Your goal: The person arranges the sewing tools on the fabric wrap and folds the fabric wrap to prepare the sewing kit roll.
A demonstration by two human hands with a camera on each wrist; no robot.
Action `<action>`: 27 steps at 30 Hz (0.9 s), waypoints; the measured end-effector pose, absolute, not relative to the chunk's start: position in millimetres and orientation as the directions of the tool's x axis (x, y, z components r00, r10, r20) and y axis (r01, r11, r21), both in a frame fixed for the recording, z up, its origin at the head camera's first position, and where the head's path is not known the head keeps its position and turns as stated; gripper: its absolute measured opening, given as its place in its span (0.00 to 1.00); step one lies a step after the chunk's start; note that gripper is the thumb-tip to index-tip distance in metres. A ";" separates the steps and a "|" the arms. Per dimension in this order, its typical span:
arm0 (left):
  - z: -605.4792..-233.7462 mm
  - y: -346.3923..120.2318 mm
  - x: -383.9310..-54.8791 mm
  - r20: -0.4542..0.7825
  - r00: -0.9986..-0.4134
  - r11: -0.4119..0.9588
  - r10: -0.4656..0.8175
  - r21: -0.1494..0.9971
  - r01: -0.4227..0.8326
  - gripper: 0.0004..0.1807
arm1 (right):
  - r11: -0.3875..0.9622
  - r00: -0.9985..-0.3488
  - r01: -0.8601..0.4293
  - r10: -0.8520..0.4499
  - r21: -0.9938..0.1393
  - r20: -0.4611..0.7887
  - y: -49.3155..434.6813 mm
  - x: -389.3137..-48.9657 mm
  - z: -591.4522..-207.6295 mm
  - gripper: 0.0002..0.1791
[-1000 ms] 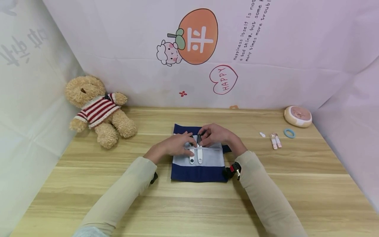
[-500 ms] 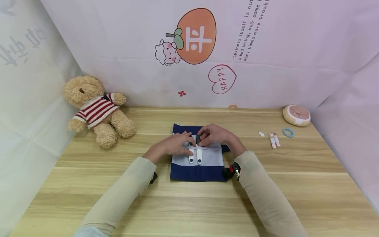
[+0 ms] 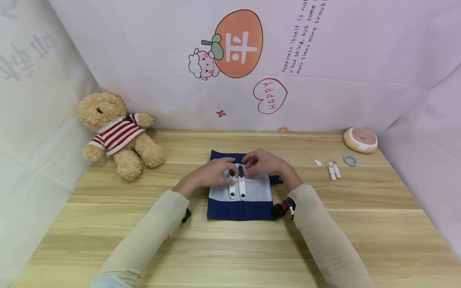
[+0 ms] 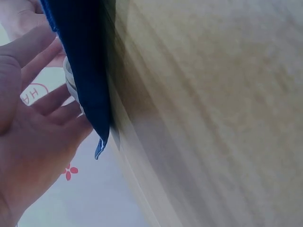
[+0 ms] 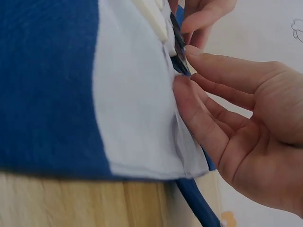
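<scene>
A fabric pouch (image 3: pixel 239 210), navy with a light grey middle band, lies unfolded on the table. Two slim tools with white handles and dark ends sit side by side in its pocket, the left tool (image 3: pixel 232 192) and the right tool (image 3: pixel 242 190); their exact kind is unclear. My left hand (image 3: pixel 214 172) hovers at the left tool with fingers loosely spread. Beside the dark end of the right tool is my right hand (image 3: pixel 264 163), its fingers slightly bent and not wrapped round it. In the right wrist view, fingertips of the right hand (image 5: pixel 255 104) lie against the pouch edge near a dark end.
A teddy bear (image 3: pixel 120 132) in a striped sweater leans at the back left. On the right are a small white piece (image 3: pixel 317 162), a pair of pinkish-white strips (image 3: pixel 333 170), a blue ring (image 3: pixel 350 161) and a round beige object (image 3: pixel 361 140). A strap (image 3: pixel 275 180) sticks out from the pouch's right side.
The right hand has let go of the right tool's dark end and drawn slightly to the right. Left fingers have lifted a little, showing more of both tools. The right tool's handle has turned slightly.
</scene>
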State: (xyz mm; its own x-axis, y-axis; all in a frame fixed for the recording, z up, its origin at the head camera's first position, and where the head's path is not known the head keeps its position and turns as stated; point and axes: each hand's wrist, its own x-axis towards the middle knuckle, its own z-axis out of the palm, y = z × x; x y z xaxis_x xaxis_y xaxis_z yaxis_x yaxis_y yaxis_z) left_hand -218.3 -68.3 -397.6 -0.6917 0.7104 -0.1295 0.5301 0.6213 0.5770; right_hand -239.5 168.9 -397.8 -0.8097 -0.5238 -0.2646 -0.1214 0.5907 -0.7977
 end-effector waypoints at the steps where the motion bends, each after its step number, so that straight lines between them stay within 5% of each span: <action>1: -397.3 -68.2 -218.7 -0.111 -0.697 0.617 0.708 0.577 0.536 0.17 | 0.593 -0.817 -0.145 -0.523 -0.792 -0.242 171.5 -239.3 -397.9 0.24; 13: -390.1 -60.2 -218.3 -0.049 -0.724 0.611 0.688 0.578 0.541 0.18 | 0.599 -0.917 -0.189 -0.392 -0.778 -0.079 214.4 -228.1 -391.9 0.21; 21: -391.8 -56.2 -218.1 -0.010 -0.759 0.619 0.652 0.585 0.524 0.22 | 0.558 -0.939 -0.138 -0.336 -0.818 -0.071 249.1 -227.4 -386.7 0.24; 27: -393.3 -53.7 -219.3 -0.044 -0.731 0.626 0.681 0.553 0.550 0.26 | 0.554 -0.955 -0.101 -0.288 -0.826 -0.077 274.1 -222.8 -383.5 0.26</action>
State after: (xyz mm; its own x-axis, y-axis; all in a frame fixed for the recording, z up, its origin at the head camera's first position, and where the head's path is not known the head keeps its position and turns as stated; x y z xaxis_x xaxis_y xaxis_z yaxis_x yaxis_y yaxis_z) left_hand -219.3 -53.7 -393.3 -0.7308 0.6811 -0.0438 0.5501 0.6258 0.5530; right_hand -222.8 274.1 -383.5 -0.9546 -0.2879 -0.0766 -0.1009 0.5543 -0.8262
